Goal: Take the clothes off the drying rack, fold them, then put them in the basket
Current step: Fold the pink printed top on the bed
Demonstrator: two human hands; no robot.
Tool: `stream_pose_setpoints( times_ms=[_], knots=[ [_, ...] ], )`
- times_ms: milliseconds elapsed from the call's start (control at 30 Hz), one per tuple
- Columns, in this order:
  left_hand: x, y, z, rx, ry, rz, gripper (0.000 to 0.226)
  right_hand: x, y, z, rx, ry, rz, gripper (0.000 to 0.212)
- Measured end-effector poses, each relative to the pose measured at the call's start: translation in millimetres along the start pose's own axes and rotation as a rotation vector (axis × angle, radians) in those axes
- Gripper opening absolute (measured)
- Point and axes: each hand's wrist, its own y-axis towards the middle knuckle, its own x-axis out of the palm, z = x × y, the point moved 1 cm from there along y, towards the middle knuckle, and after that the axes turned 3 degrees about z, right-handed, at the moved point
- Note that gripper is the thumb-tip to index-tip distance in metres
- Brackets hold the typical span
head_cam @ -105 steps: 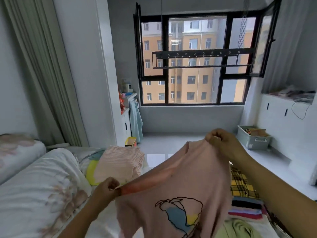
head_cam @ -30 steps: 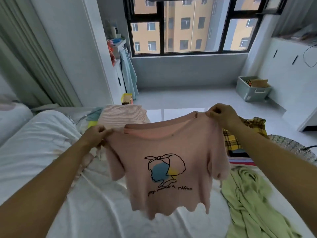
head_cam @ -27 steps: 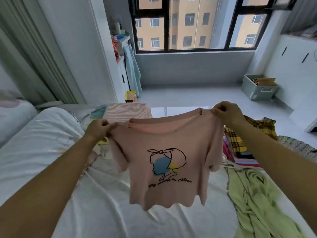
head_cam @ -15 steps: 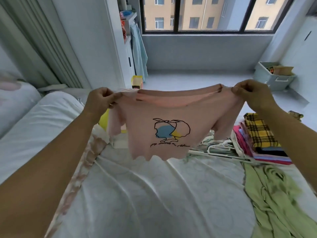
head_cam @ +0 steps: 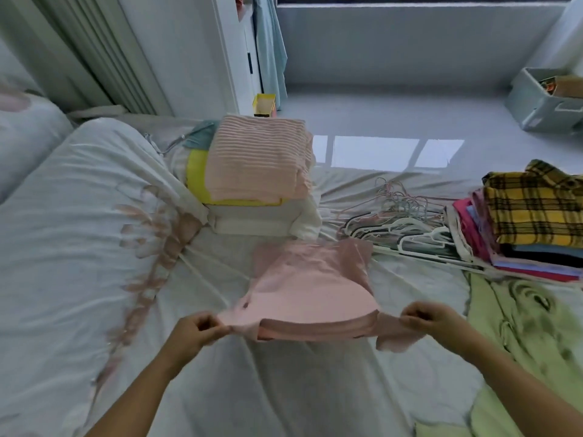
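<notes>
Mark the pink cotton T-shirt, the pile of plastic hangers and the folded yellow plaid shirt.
pink cotton T-shirt point(head_cam: 309, 285): head view, middle of the fabric.
pile of plastic hangers point(head_cam: 410, 223): head view, a white hanger.
folded yellow plaid shirt point(head_cam: 536, 212): head view, top face.

**Where there's room on the bed**

The open lane is the bare sheet point(head_cam: 284, 389) nearest the person, between the bunched duvet point(head_cam: 79, 231) on the left and the green garment point(head_cam: 520, 326) on the right. The pink shirt point(head_cam: 309, 288) takes up the middle. Beyond it, a folded stack point(head_cam: 258, 171), tangled hangers point(head_cam: 407, 222) (hooks every which way) and a plaid-topped pile point(head_cam: 533, 209) block the far edge.
</notes>
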Motion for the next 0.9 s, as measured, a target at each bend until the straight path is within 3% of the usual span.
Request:
stream_pose_setpoints(
  times_ms=[167, 333, 400, 467, 500, 567, 633, 700, 733, 800, 900],
  knots=[
    [24.4, -18.0, -82.6, -0.182, 0.181, -0.103, 0.026, 61.4, -15.2, 64.7, 0.148, -0.063, -0.242, 0.020],
    [44.6, -24.9, -141.9, -0.257, 0.340, -0.186, 0.036, 116.6, -18.7, 127.6, 0.259, -0.168, -0.355, 0.033],
    [54.8, -24.8, -163.0, -0.272, 0.396, -0.218, 0.040, 135.2, -16.6, 138.3, 0.290, -0.201, -0.409, 0.030],
    [67.3, -23.0, -181.8, -0.302, 0.451, -0.257, 0.040, 156.9, -15.5, 160.2, 0.307, -0.192, -0.468, 0.013],
    [72.4, -20.6, -189.5, -0.332, 0.459, -0.280, 0.036, 166.6, -14.1, 173.4, 0.345, -0.125, -0.462, 0.017],
    [77.9, -12.1, -203.7, -0.405, 0.437, -0.264, 0.025, 175.1, -6.8, 208.2, 0.372, -0.071, -0.251, 0.021],
    [79.8, 2.8, -221.1, -0.440, 0.381, -0.051, 0.026, 166.8, 8.4, 229.8, 0.364, -0.088, 0.145, 0.023],
    [79.6, 19.8, -232.6, -0.415, 0.363, 0.213, 0.018, 156.4, 21.5, 227.5, 0.496, -0.051, 0.401, 0.025],
    [80.5, 27.7, -234.5, -0.415, 0.347, 0.288, 0.003, 156.1, 25.8, 226.8, 0.564, -0.028, 0.427, 0.035],
    [82.9, 43.5, -245.4, -0.498, 0.272, 0.346, 0.029, 159.5, 33.6, 214.2, 0.607, 0.062, 0.375, 0.043],
    [90.4, 59.8, -251.4, -0.624, 0.050, 0.340, 0.045, 166.5, 41.2, 205.2, 0.702, 0.221, 0.249, 0.020]
  ],
)
